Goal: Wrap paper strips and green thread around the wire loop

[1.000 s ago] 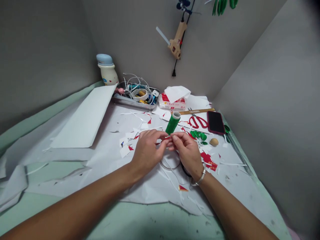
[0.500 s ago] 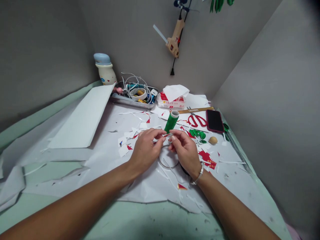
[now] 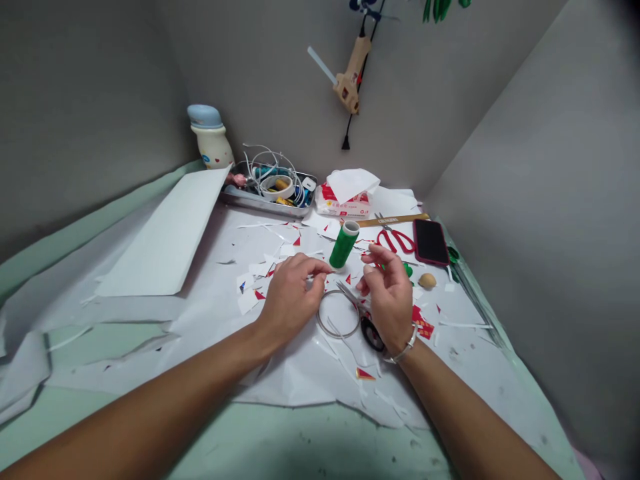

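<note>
My left hand [image 3: 296, 291] rests low over the paper scraps, its thumb and fingertips pinched together. Whatever sits in that pinch is too small to make out. To the right, my right hand [image 3: 389, 293] is raised with thumb and index finger apart and the other fingers curled; nothing shows between them. Behind and between the hands stands a green thread spool [image 3: 345, 245], leaning a little. A thin metal ring [image 3: 320, 323] lies on the paper between my wrists. Black-handled scissors [image 3: 373, 333] lie partly under my right hand. Green leaf-like pieces [image 3: 408, 269] are mostly hidden behind it.
At the back stand a metal tray [image 3: 270, 208] of supplies, a tissue pack [image 3: 345, 204] and a bottle [image 3: 213, 143]. Red-handled scissors [image 3: 403, 241], a phone [image 3: 431, 242] and a round tan object [image 3: 427, 281] lie right. White board [image 3: 170, 233] leans left. A glue gun [image 3: 353, 73] hangs above.
My right hand has moved away from my left, to the right, and its thumb and index finger have parted. The black-handled scissors now show more. My left hand stays in place.
</note>
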`<state>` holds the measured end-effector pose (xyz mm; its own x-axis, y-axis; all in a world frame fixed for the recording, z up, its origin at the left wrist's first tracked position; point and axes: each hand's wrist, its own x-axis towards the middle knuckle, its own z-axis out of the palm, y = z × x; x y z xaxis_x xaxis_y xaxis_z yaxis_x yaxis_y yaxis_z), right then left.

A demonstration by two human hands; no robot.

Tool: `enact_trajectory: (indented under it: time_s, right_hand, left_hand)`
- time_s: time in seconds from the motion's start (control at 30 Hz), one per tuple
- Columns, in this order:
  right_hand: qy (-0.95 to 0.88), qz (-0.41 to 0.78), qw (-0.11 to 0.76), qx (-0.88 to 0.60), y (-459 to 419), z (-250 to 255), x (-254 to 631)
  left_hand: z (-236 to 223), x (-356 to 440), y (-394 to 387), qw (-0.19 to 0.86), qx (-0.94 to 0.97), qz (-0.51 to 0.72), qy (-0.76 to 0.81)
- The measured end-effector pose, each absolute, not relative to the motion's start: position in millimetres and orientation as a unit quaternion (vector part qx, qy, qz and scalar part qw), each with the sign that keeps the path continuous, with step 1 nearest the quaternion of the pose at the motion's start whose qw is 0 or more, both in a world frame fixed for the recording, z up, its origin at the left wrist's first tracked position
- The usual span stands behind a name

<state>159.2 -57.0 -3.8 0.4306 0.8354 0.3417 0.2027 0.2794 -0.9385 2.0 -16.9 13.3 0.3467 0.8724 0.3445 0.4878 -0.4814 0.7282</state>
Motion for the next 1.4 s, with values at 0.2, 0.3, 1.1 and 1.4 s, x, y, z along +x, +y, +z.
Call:
enact_trajectory:
  time_s: [0.2,0.3,1.1,1.4]
  right_hand:
    - [-0.522,0.409,0.55,-0.508,-59.9,-3.3,149.9]
    - [-0.521,0.439,0.523,-0.512,-57.3,-5.6,149.2]
    - [-0.546,0.4,0.499,-0.541,-54.8,-8.4,153.9]
    - [-0.583,0.337,0.472,-0.569,-56.3,-9.4,158.5]
  left_hand:
    - [11.8,1.8,-19.1,0.224,0.798,0.362,0.428]
    - [9.6,2.1,-19.9,0.204,0.805,0.363,0.422]
    - [3.5,3.4,-22.1,0.165,0.839,0.349,0.385]
    - [4.3,1.2,-18.6,0.178,0.821,0.366,0.4]
